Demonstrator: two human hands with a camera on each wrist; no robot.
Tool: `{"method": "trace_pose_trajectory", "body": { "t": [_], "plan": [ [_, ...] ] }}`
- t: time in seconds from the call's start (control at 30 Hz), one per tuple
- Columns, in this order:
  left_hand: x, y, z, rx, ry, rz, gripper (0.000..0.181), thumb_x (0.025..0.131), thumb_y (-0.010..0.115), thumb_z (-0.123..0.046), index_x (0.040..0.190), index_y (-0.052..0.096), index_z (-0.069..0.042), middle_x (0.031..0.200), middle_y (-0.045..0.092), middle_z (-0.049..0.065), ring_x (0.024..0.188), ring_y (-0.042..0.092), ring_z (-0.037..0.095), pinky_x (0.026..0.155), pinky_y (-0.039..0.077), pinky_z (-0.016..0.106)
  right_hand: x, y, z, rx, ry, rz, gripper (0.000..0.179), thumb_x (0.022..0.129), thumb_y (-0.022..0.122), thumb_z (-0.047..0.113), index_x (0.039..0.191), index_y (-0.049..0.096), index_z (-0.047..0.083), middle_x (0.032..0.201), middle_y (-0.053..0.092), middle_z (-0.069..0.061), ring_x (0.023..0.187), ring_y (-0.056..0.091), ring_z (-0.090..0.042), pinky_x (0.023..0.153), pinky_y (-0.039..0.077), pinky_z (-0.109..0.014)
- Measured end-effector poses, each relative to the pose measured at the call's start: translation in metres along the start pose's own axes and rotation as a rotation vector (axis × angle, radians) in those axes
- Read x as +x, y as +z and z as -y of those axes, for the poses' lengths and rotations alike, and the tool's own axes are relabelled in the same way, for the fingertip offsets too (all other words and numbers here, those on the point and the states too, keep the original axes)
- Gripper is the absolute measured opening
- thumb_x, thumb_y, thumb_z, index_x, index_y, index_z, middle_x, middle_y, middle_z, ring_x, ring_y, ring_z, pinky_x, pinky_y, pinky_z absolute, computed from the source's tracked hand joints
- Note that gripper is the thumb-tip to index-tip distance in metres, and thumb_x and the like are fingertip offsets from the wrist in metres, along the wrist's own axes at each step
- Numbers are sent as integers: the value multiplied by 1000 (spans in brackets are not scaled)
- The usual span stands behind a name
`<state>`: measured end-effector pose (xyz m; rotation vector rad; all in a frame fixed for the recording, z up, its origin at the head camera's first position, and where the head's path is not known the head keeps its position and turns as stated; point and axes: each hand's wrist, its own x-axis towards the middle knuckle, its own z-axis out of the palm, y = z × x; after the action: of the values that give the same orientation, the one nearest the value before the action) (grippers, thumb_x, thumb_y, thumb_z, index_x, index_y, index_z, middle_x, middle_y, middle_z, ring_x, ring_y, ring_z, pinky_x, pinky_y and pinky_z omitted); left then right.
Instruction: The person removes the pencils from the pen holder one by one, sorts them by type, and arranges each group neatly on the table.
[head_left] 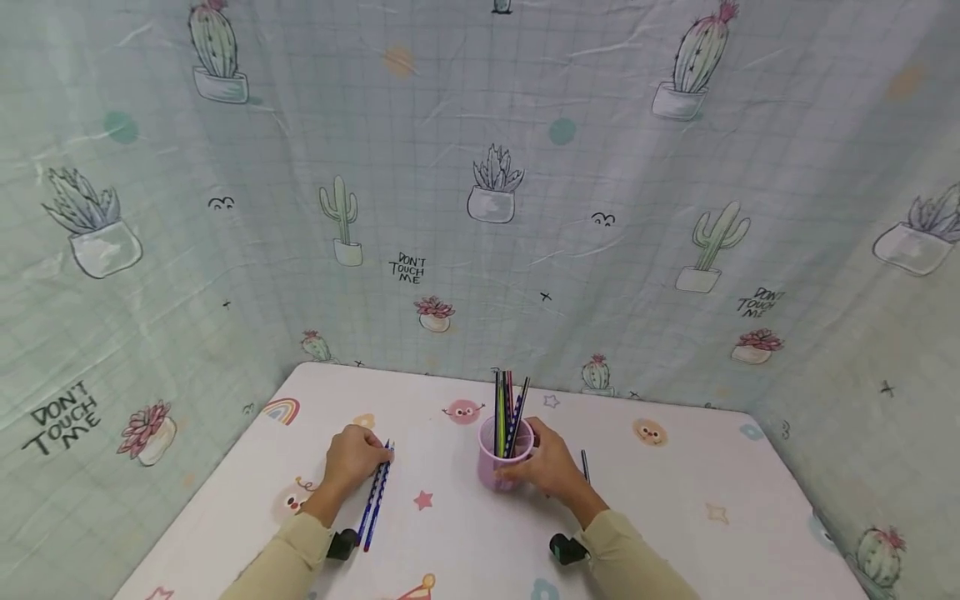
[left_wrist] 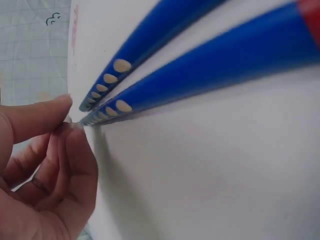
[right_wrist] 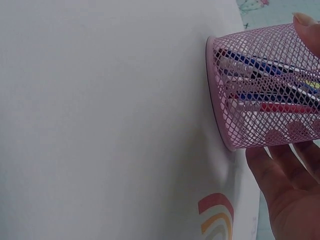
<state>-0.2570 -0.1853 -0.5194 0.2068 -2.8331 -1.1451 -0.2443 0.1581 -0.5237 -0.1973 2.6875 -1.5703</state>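
Observation:
Two blue pencils (left_wrist: 200, 62) with pale round dots along their barrels lie side by side on the left of the table. At their far ends is my left hand (head_left: 356, 458), thumb and fingertips pinching the tip of one pencil (head_left: 378, 505). A pink mesh pen cup (head_left: 491, 471) stands upright, holding several pencils and pens (head_left: 510, 417). My right hand (head_left: 551, 462) grips this cup from its right side, thumb on the near wall and fingers around the other side. Through the mesh, blue and red barrels (right_wrist: 285, 107) show in the right wrist view.
A dark, thin pencil (head_left: 585, 467) lies on the table just right of my right wrist. The white table (head_left: 675, 500) has printed cartoon figures. Patterned cloth (head_left: 420, 167) hangs behind the table and on both sides. Small black devices (head_left: 567, 550) sit at both wrists.

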Motion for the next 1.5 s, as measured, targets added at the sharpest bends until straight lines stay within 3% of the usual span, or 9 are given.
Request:
{"method": "trace_pose_trajectory", "body": {
  "t": [0.17, 0.33, 0.5, 0.73, 0.83, 0.93, 1.03, 1.2, 1.5],
  "plan": [
    [-1, -3, -10, -25, 32, -12, 18, 84, 85, -17, 79, 74, -4, 69, 68, 4, 62, 59, 16, 55, 45, 26, 0, 1, 0, -2, 7, -3, 85, 63, 102, 25, 135, 59, 13, 135, 68, -9, 127, 63, -32, 111, 53, -56],
    [-7, 7, -29, -165, 54, 90, 24, 88, 84, -23, 94, 76, -1, 77, 74, 8, 67, 68, 17, 60, 55, 27, -3, -2, 1, 10, 18, 3, 85, 63, 102, 24, 135, 58, 13, 135, 68, -9, 127, 63, -32, 111, 53, -57],
    [-14, 29, -49, -309, 64, 186, 50, 85, 88, -32, 118, 73, 2, 101, 78, 8, 89, 75, 18, 78, 64, 32, -3, -2, 0, 15, 6, 6, 87, 63, 102, 25, 137, 58, 13, 136, 68, -9, 128, 63, -32, 111, 53, -56],
    [-24, 59, -76, -445, 240, 324, 63, 88, 85, -28, 139, 62, 1, 129, 71, 21, 118, 70, 33, 97, 62, 40, -3, 0, -2, 13, -8, 5, 85, 65, 101, 26, 137, 58, 12, 135, 68, -10, 126, 64, -32, 110, 53, -55],
    [-28, 70, -86, -519, 286, 394, 76, 87, 86, -25, 149, 51, 2, 144, 61, 26, 133, 61, 43, 107, 57, 46, -4, 0, -4, 15, -16, 10, 83, 67, 100, 27, 137, 58, 11, 135, 68, -10, 124, 65, -31, 109, 55, -54],
    [-31, 80, -94, -554, 306, 435, 92, 85, 88, -28, 157, 39, 1, 156, 50, 25, 143, 52, 44, 116, 48, 50, -5, 0, -4, 24, -15, 10, 80, 70, 99, 29, 137, 58, 12, 134, 69, -10, 124, 65, -31, 108, 55, -54],
    [-30, 90, -99, -527, 347, 434, 100, 84, 89, -34, 161, 33, -5, 160, 47, 21, 145, 51, 40, 120, 43, 53, -5, 0, -4, 16, -15, 5, 77, 73, 97, 32, 137, 58, 15, 134, 69, -9, 126, 64, -30, 108, 55, -54],
    [-29, 101, -100, -477, 391, 387, 91, 82, 88, -39, 158, 42, -17, 153, 57, 12, 138, 58, 30, 117, 48, 53, -5, 0, -5, -2, -24, -5, 75, 74, 96, 30, 137, 58, 17, 134, 69, -7, 128, 64, -30, 110, 54, -54],
    [-25, 102, -100, -467, 405, 370, 81, 78, 92, -39, 148, 55, -23, 141, 66, 5, 127, 65, 25, 108, 57, 45, -5, -7, -1, 33, -29, 40, 75, 73, 96, 25, 137, 59, 14, 137, 68, -9, 132, 62, -35, 110, 53, -57]
  ]
}}
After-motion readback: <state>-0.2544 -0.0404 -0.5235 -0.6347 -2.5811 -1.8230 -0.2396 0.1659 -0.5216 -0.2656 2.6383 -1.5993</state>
